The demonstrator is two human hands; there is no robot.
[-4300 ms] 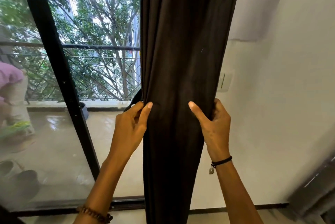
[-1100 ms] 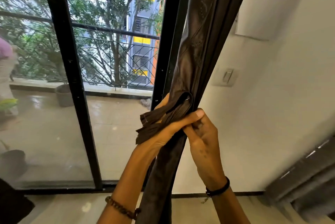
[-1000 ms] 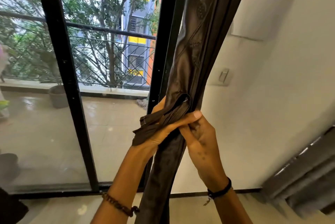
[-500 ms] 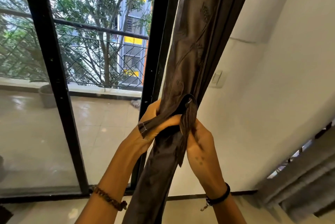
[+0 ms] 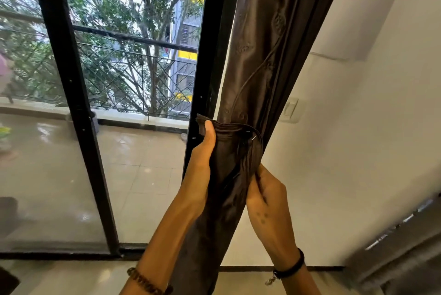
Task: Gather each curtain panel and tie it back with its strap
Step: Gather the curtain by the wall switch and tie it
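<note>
head view puts the dark brown satin curtain panel (image 5: 262,56) up the middle of my screen. it is gathered into a narrow rope of cloth hanging between the black metal door frame (image 5: 210,56) and the white wall (image 5: 358,151). its matching dark brown fabric strap (image 5: 231,127) is looped across the front of the bundle. the left hand (image 5: 200,165) is clamped on the strap's free end on the door side, thumb pressed over its top edge. the right hand (image 5: 265,189) sits just below the loop on the wall side, fingers curled into the panel's folds; whether they also trap the strap's other end i cannot tell. a small metal glint (image 5: 254,137) shows where the strap turns round the bundle, and i cannot say if it is a hook, pin or ring. my read is that the wrap is made and the fastening is not yet done. to do it well i would have the right hand squeeze the folds tight so none slip out below the strap. then i would draw the left end snug rather than yank it, since this slick satin will likely slide and let the loop creep down. i would bring the two ends together at that metal piece and check the loop lies flat, not twisted, before letting go. further out, a white wall switch (image 5: 291,109) sits near the bundle, and grey pleated cloth (image 5: 405,247) in the lower right corner may be another panel.
</note>
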